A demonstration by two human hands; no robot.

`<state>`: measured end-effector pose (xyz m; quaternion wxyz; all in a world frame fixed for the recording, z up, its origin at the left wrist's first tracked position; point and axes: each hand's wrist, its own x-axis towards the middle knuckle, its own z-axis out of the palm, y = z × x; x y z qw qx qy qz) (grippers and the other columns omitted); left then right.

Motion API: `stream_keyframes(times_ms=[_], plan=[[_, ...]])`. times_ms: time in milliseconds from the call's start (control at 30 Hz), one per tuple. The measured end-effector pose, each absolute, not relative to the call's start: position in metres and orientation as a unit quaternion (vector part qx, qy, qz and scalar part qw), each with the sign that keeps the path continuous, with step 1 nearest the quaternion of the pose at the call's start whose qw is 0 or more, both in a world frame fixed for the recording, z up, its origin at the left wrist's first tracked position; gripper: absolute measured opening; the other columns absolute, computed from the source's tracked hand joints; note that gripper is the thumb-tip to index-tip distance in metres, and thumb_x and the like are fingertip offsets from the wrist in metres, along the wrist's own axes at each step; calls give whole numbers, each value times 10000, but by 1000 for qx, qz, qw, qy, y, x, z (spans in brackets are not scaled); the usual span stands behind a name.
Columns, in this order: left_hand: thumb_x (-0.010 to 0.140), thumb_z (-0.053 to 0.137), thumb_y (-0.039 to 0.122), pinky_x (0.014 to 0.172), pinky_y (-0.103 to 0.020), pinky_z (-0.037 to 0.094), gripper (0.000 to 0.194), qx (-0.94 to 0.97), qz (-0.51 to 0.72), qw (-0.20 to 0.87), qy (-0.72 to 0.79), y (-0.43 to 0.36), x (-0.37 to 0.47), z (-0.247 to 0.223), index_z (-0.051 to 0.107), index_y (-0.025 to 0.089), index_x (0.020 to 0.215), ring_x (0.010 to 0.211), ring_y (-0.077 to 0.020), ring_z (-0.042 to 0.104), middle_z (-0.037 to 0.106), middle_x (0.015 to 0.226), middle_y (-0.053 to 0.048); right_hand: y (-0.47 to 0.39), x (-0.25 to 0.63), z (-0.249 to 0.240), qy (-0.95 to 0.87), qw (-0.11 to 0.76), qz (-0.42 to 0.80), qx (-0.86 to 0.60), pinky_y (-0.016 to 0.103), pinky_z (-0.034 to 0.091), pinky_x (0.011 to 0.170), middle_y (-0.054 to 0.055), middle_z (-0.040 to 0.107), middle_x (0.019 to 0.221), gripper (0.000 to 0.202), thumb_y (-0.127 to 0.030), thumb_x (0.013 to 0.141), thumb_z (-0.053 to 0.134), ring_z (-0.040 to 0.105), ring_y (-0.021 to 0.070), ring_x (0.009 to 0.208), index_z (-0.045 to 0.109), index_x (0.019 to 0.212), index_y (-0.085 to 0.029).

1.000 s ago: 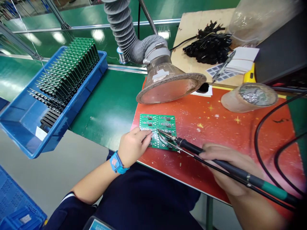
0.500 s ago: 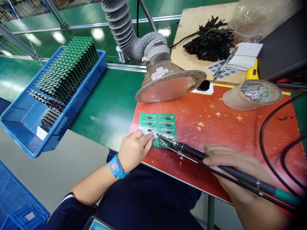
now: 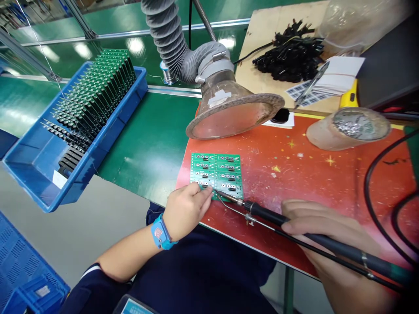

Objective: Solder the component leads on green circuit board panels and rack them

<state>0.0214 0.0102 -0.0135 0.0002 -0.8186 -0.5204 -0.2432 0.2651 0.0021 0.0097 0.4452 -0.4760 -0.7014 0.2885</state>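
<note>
A green circuit board (image 3: 216,168) with rows of small black and silver parts lies flat on the red mat (image 3: 262,174), near its front left edge. My left hand (image 3: 186,207), with a blue band at the wrist, has its fingers pressed together on the board's lower left part; whether they pinch something small is hidden. My right hand (image 3: 327,231) is wrapped round a black soldering iron (image 3: 268,213) with a green end. A thin metal guide tube runs along the iron. The iron's tip is at the lower middle of the board, just right of my left fingertips.
A fume hood (image 3: 235,113) on a grey hose hangs just behind the board. A blue bin (image 3: 36,187) of upright boards stands at left. A cup (image 3: 334,131) of silvery scraps, black cables (image 3: 290,54) and a solder spool (image 3: 169,74) are farther back. Cables loop at right.
The iron's tip and my left fingertips have shifted slightly toward the board's front edge, uncovering more of its lower rows. The whole view has shifted a little.
</note>
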Motion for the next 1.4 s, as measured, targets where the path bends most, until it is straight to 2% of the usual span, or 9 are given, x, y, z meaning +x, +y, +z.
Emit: stream_keyframes(times_ms=[133,300,567,767,1133,1400], plan=[[999,439,244,479,-214,421,277,-817,-240,-8,-524,8,21,-13,695,142,1024,535,-109,495,528,649,0,3,264,10,-709,453,288,-457,401,538,587,27,612,632,129,-326,884,586,637,242,642,645,769,-333],[973,404,157,567,-251,498,298,-805,-240,-46,-540,6,19,-10,618,113,1176,648,-139,530,546,762,-37,-3,258,13,-657,471,259,-528,450,580,650,28,613,669,112,-296,861,595,646,266,674,656,801,-367],[968,389,126,607,-289,525,335,-804,-228,-79,-544,2,17,-10,573,100,1247,706,-162,535,524,851,-68,1,262,9,-689,446,275,-500,392,571,582,35,651,707,86,-325,855,620,668,250,685,672,792,-351],[976,442,155,541,-236,455,256,-785,-271,-79,-552,-1,13,-8,648,127,1125,607,-122,460,458,737,-9,-2,261,9,-655,460,290,-525,424,591,732,37,658,757,85,-332,862,614,665,255,771,680,823,-368],[993,415,193,527,-228,453,285,-790,-258,-91,-548,3,17,-12,677,131,1085,588,-119,465,473,712,-11,-6,253,16,-650,471,274,-530,432,613,655,33,677,739,132,-274,863,600,685,261,705,679,838,-377],[982,438,185,536,-235,460,263,-785,-258,-97,-555,1,17,-8,683,129,1060,589,-121,470,466,711,-9,-4,256,16,-655,458,267,-538,410,596,670,42,669,759,107,-330,878,592,686,261,775,672,815,-364]])
